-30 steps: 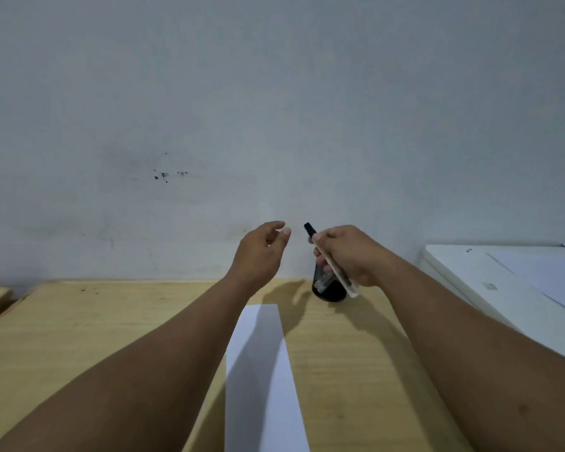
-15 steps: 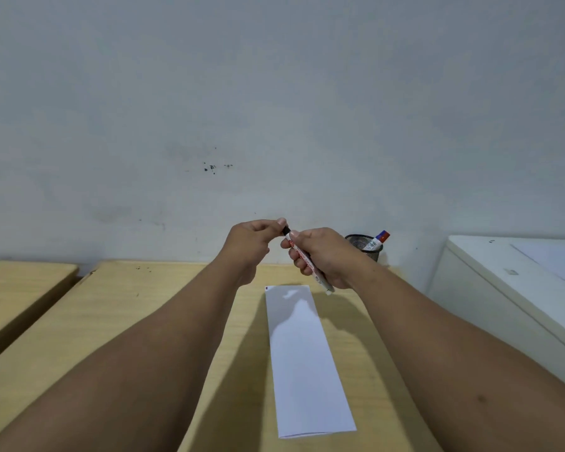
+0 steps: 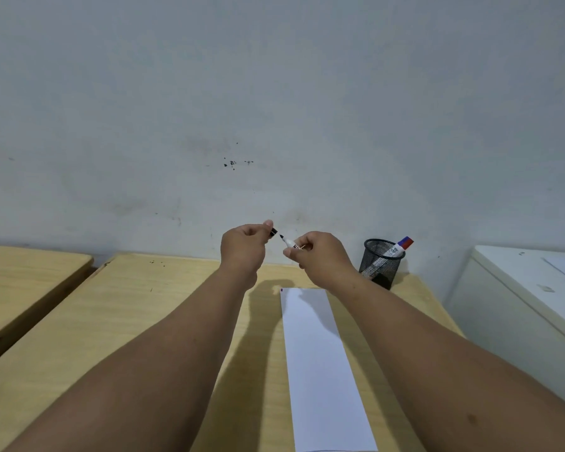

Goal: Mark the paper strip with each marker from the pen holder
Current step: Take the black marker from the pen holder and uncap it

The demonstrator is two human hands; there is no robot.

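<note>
A black wire-mesh pen holder stands upright near the back right corner of a light wooden table, close to a pale wall. Inside it one marker with a red and blue cap leans to the right, its cap poking above the rim; its white barrel carries dark print too small to read. Whether anything else lies in the holder cannot be told through the mesh. In front of the holder and to its left, both bare forearms reach forward above the table. The right hand is curled around the white barrel of a black marker, fingers clenched on it, with the uncovered black tip pointing up and left; a red and dark label shows on the barrel but is unreadable. The left hand pinches the small black cap between thumb and forefinger, just apart from the tip. Below the hands a long white paper strip lies flat on the table, running toward the viewer, with a tiny dark mark at its far left corner. A second wooden table sits to the left, and a white cabinet with a sheet on top to the right.
</note>
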